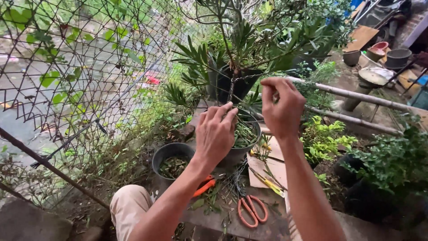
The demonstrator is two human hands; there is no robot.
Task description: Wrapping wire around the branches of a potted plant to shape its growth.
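i pinch the thin stem (231, 91) of the potted plant (243, 53) with my left hand (216, 134). my right hand (281, 107) closes its fingertips on a wire (249, 76); next it needs a steady, gentle pull.

Outdoors in daylight. A chain-link fence (76, 76) fills the upper left of the frame, with a wet road behind it. Bamboo poles (356, 96) cross the right side; clay pots (381, 53) stand upper right on dirt ground.
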